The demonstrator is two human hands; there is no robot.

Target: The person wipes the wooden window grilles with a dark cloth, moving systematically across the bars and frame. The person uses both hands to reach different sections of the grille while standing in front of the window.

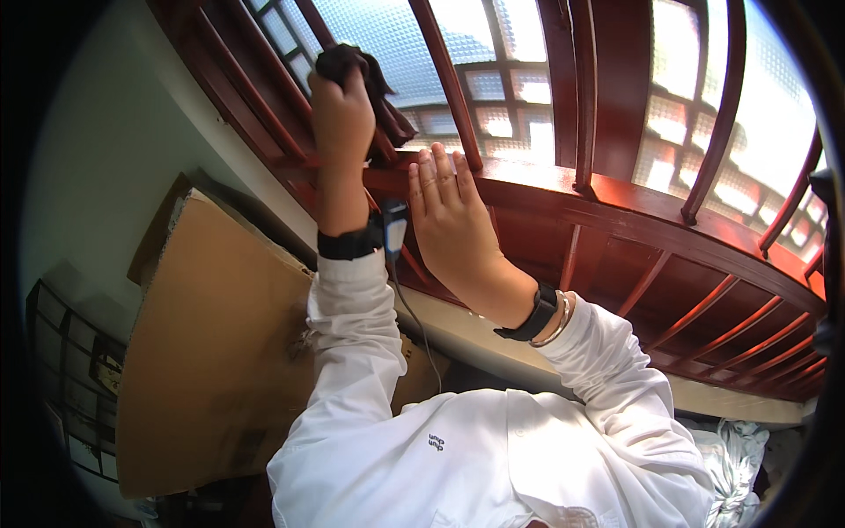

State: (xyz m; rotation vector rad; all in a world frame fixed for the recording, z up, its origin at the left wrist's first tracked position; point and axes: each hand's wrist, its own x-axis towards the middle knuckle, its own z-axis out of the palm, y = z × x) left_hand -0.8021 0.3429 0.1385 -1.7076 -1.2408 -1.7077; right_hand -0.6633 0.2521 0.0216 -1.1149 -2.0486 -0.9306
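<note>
My left hand [342, 122] is closed around a dark brown cloth [386, 109], up against one of the red window bars [315, 23]. The cloth's loose end hangs toward the red horizontal rail [528, 178]. My right hand [455, 218] holds nothing; its fingers are stretched out, with the tips at the rail just right of the cloth. Whether the palm presses on the wood is hidden. Behind the bars stands patterned window glass [376, 39], divided by dark lattice strips. Each wrist has a black strap, and a small device [395, 228] with a cable sits at the left one.
A large cardboard sheet or box [224, 343] leans at the left near a pale wall [112, 165]. A dark wire rack [69, 376] stands at the far left. Slanted red bars [693, 313] run below the rail. A knotted, light-coloured bundle [733, 468] lies at lower right.
</note>
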